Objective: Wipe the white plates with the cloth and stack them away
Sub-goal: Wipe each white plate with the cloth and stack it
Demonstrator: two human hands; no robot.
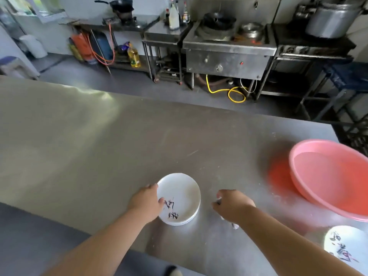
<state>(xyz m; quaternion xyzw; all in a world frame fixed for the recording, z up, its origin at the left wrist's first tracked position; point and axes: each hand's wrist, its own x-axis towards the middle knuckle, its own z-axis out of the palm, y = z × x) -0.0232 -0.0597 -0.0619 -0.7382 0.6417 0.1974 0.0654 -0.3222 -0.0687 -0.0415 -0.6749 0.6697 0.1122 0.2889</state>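
Head camera: grips left rim of stack of white plates (180,198) on steel table (99,146) with left hand (146,202), thumb on top; holds scrunched cloth (235,226) in curled right hand (232,205), just beside stack.

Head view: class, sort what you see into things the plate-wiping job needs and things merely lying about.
Job in hand:
stack of white plates, gripped at its rim by the left hand; cloth, bunched in the right hand; second plate at bottom right.

Lying about:
pink basin; oil bottle; wok; large metal pot; yellow hose.
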